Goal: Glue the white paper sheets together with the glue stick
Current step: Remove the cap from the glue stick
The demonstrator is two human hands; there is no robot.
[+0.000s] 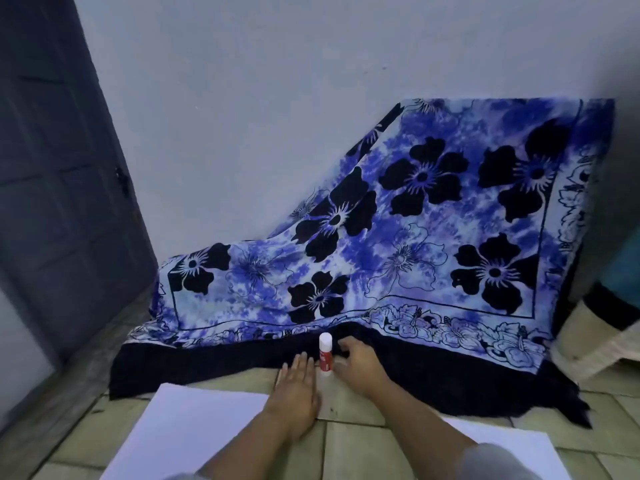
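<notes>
White paper: 2 sheets, both flat on the tiled floor. Left sheet sits lower left of frame, its near edge cut off by the bottom border and one corner under the left forearm. Right sheet sits lower right, largely hidden behind the right forearm and sleeve, also cut off at the bottom. Sheets well apart, no overlap.

Glue stick: 1, upright at lower centre, white cap on, red label unreadable.

Hands: 2. Left hand palm down, fingers straight, just left of the stick, holding nothing. Right hand just right of the stick, fingers curled toward it. Blur at the thumb, so cannot tell if it grips or only sits beside.

Blue floral cloth with dark fringe fills centre and right; whatever it covers is hidden. Dark door upper left.
</notes>
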